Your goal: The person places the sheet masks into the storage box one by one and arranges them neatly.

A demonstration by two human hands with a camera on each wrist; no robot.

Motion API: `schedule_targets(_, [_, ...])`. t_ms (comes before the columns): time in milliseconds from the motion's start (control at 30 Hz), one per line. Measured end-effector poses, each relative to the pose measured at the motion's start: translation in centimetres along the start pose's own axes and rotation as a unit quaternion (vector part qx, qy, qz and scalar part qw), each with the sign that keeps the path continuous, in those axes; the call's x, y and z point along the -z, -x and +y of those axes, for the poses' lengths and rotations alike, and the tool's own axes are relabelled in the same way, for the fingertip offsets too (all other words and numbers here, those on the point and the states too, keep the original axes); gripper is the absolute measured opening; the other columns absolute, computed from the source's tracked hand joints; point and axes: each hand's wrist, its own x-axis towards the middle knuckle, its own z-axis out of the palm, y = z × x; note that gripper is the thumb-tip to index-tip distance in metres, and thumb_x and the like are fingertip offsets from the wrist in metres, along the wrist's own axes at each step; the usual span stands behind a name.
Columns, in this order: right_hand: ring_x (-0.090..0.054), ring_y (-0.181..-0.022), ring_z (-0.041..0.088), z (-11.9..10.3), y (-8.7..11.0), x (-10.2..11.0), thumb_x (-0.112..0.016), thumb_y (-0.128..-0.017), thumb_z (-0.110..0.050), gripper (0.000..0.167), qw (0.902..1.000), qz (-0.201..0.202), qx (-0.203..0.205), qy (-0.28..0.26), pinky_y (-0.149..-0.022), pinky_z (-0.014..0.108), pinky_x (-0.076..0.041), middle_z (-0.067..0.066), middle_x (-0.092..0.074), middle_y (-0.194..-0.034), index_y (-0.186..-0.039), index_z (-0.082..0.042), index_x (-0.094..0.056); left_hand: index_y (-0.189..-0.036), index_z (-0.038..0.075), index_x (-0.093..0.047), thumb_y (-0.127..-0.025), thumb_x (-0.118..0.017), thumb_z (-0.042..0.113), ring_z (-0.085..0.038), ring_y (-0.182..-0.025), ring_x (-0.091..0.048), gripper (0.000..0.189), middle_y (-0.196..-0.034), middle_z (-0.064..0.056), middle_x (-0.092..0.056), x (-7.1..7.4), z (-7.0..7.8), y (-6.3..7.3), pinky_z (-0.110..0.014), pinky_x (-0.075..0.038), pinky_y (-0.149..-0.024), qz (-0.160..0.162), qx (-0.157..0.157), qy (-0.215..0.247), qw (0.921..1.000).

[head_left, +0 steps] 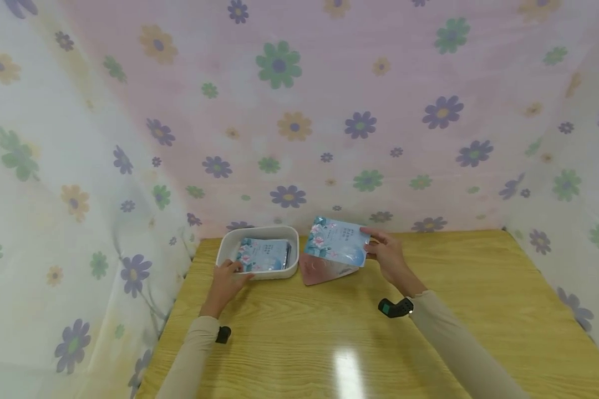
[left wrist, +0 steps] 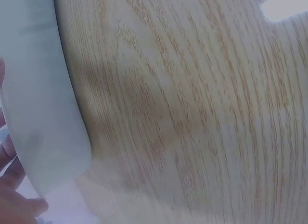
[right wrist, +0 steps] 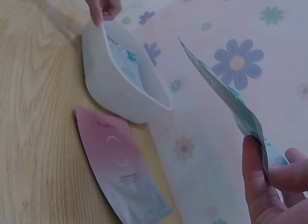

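Note:
My right hand (head_left: 390, 257) pinches one edge of a blue floral sachet (head_left: 334, 241), which looks like a sheet-mask packet, between thumb and fingers. The sachet is raised and tilted; in the right wrist view it appears nearly edge-on. Below it a pink and silver sachet (right wrist: 115, 161) lies on the table, partly covered by the blue one in the head view. To the left stands a white plastic bin (right wrist: 96, 75) with similar blue sachets (head_left: 263, 255) inside. My left hand (head_left: 227, 285) grips the bin's near left rim, thumb outside and fingers over the edge.
The wood-grain table (head_left: 289, 338) ends at a flower-printed cloth (head_left: 324, 111) hanging behind it and along both sides. The bin stands close to the table's back left corner. Black cameras (head_left: 395, 307) are strapped to both wrists.

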Motion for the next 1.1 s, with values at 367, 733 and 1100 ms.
schedule_targets(367, [-0.057,-0.077,0.013,0.7,-1.3,-3.4,-0.051,-0.090,0.009,0.042,0.9994,-0.029,-0.011,0.016,-0.066,0.029,-0.050,0.021,-0.049,-0.131,-0.132,0.000,-0.052,-0.074,0.009,-0.051,-0.073,-0.083,0.024,-0.031,-0.073,-0.052,0.035,-0.077,-0.012,-0.051,-0.1,0.1,-0.1,-0.065,-0.034,-0.077,-0.012,0.021,0.006,0.9997])
schedule_targets(733, [-0.061,-0.083,0.018,1.8,-2.9,-7.2,-0.051,-0.089,0.010,0.044,0.9987,-0.040,-0.030,0.005,-0.069,0.036,-0.050,0.017,-0.052,-0.129,-0.130,-0.005,-0.056,-0.074,0.007,-0.052,-0.071,-0.084,0.022,-0.032,-0.073,-0.051,0.035,-0.077,-0.013,-0.051,-0.3,-0.3,-0.3,-0.066,-0.034,-0.077,-0.001,0.013,0.011,0.9999])
schedule_targets(1100, [-0.061,-0.090,0.025,3.6,-4.3,-11.6,-0.050,-0.085,0.012,0.046,0.9985,-0.047,-0.029,0.004,-0.072,0.037,-0.051,0.012,-0.054,-0.130,-0.125,-0.008,-0.060,-0.074,0.007,-0.052,-0.072,-0.083,0.026,-0.033,-0.075,-0.054,0.036,-0.078,-0.015,-0.052,-0.4,-0.5,-0.1,-0.068,-0.034,-0.078,-0.008,0.017,-0.004,0.9998])
